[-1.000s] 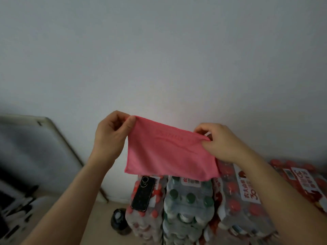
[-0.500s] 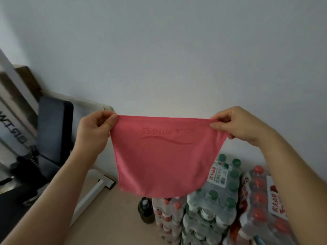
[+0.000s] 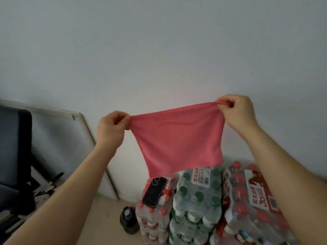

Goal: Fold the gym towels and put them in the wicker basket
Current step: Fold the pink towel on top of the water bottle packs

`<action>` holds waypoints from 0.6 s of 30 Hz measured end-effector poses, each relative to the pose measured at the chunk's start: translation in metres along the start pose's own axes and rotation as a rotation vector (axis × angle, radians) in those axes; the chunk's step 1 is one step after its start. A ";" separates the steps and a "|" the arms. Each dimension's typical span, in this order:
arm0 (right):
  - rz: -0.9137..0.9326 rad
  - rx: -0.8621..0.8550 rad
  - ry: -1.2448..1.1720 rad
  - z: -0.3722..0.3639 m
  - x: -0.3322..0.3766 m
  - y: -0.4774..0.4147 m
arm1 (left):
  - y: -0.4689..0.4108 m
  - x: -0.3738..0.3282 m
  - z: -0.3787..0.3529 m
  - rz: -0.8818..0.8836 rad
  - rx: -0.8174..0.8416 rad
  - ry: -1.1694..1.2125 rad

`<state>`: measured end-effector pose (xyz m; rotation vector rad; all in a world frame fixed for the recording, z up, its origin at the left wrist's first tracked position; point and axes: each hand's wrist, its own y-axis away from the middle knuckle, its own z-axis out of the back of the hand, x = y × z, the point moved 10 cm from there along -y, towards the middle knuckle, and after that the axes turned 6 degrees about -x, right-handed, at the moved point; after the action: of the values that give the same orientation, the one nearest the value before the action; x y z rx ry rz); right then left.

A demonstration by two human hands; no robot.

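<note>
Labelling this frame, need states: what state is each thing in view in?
pink towel: held up, stretched between both hands, hanging
left hand: pinches towel's top left corner
right hand: pinches top right corner, higher
phone: lying back-up on red-capped bottle pack
dark bottle: upright on floor

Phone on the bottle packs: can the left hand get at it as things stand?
Probably not yet: the left hand pinches one top corner of the pink towel, the right hand the other. The phone lies uncovered on a bottle pack below the towel's hem, so a freed hand looks unobstructed.
</note>
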<state>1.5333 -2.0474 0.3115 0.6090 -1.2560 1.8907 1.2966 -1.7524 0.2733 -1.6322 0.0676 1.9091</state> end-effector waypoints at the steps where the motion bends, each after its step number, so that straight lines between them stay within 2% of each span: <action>1: 0.032 -0.064 0.012 0.014 0.003 -0.007 | -0.006 -0.008 -0.013 0.008 -0.005 0.064; 4: 0.122 -0.232 0.069 0.058 0.009 -0.011 | -0.012 -0.038 -0.042 -0.048 0.024 0.218; 7: 0.113 -0.266 0.109 0.089 -0.008 0.017 | 0.002 -0.036 -0.068 -0.085 0.131 0.303; 10: -0.030 -0.113 0.172 0.084 -0.063 0.068 | 0.036 0.021 -0.099 0.000 0.285 0.277; 13: -0.179 0.071 0.337 0.068 -0.131 0.131 | 0.085 0.095 -0.127 0.109 0.460 0.090; 18: -0.344 0.301 0.453 0.056 -0.192 0.204 | 0.142 0.159 -0.141 0.121 0.685 -0.157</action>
<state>1.4802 -2.2075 0.0813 0.4754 -0.5450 1.7992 1.3451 -1.8601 0.0468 -1.0310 0.6876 1.8104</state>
